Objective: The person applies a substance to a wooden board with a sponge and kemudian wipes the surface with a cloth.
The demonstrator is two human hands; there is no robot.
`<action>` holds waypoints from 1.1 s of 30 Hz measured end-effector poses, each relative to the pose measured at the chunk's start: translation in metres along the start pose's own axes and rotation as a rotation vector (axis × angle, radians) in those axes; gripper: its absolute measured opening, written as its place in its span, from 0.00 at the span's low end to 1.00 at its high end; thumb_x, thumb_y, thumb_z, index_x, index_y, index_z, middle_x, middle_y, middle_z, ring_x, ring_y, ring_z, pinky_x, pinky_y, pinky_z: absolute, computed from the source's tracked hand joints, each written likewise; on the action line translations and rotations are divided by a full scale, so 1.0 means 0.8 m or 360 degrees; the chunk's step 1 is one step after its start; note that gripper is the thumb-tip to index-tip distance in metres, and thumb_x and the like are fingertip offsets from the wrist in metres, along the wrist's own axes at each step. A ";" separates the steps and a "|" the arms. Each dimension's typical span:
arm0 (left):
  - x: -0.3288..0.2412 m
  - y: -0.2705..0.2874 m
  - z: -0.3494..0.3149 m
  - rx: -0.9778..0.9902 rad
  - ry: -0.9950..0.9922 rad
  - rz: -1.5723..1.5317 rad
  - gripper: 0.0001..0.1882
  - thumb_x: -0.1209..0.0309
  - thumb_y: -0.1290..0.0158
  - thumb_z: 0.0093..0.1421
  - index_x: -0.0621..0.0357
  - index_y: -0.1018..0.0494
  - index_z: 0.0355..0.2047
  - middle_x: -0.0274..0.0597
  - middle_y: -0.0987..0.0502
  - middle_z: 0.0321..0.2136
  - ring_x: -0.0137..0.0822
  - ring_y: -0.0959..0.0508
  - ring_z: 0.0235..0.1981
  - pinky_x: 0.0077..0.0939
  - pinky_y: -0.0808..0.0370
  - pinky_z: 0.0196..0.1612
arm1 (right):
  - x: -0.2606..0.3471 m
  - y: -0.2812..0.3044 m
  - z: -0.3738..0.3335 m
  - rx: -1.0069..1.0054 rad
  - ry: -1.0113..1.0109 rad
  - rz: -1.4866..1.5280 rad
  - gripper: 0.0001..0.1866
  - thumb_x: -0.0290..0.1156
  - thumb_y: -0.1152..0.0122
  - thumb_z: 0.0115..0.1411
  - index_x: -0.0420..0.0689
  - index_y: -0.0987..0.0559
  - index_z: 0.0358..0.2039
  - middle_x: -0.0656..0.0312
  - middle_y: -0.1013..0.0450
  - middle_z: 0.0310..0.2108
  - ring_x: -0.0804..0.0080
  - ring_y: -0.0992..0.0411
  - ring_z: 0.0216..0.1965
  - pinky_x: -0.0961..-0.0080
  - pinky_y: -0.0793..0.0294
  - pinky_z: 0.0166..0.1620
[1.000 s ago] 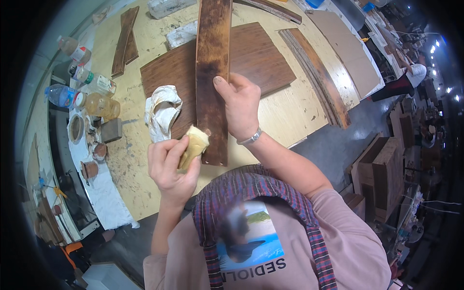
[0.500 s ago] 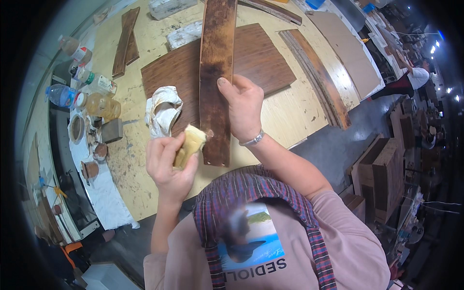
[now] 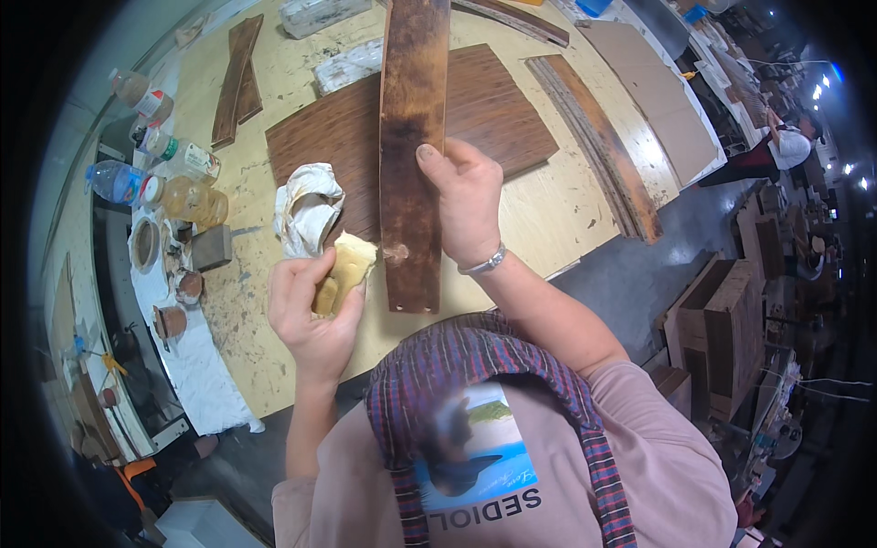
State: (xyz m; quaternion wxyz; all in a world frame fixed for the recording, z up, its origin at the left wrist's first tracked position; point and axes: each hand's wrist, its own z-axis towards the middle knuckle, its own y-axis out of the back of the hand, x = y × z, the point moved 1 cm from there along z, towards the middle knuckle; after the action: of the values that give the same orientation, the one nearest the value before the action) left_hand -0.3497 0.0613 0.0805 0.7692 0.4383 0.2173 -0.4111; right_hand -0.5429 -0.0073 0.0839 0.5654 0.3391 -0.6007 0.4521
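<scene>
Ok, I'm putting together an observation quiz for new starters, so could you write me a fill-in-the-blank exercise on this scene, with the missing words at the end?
1. The person's ____ hand holds the yellow pad.
2. The right hand has its ____ on the upward face of the plank.
3. The crumpled cloth is coloured ____.
4. A band circles the person's ____ wrist.

Missing words: left; thumb; white; right.
</scene>
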 end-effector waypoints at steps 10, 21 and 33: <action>-0.011 -0.019 0.029 0.0116 -0.0155 -0.0065 0.23 0.81 0.36 0.38 0.62 0.22 0.39 0.42 0.27 0.29 0.40 0.28 0.29 0.31 0.30 0.33 | -0.004 -0.005 0.003 0.0133 -0.0110 0.0186 0.07 0.24 0.40 0.59 0.33 0.22 0.27 0.73 0.32 0.20 0.88 0.41 0.23 0.84 0.41 0.26; -0.026 -0.018 0.015 0.0285 -0.0310 -0.0009 0.24 0.82 0.37 0.38 0.62 0.21 0.41 0.40 0.27 0.29 0.36 0.28 0.30 0.26 0.31 0.31 | 0.004 -0.005 0.006 0.0073 -0.0140 0.0156 0.07 0.24 0.40 0.59 0.32 0.22 0.28 0.72 0.32 0.21 0.88 0.41 0.23 0.83 0.40 0.25; -0.033 -0.010 0.016 0.0539 -0.0322 0.0105 0.20 0.79 0.38 0.37 0.61 0.20 0.36 0.39 0.27 0.28 0.40 0.29 0.28 0.32 0.30 0.30 | 0.000 0.000 0.004 0.0047 -0.0113 0.0108 0.07 0.24 0.40 0.59 0.31 0.22 0.29 0.72 0.31 0.21 0.88 0.40 0.23 0.83 0.39 0.25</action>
State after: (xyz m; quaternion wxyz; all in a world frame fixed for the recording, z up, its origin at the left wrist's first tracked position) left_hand -0.3715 0.0600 0.1017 0.7155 0.5248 0.0521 -0.4581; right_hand -0.5438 -0.0102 0.0839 0.5230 0.3425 -0.6248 0.4677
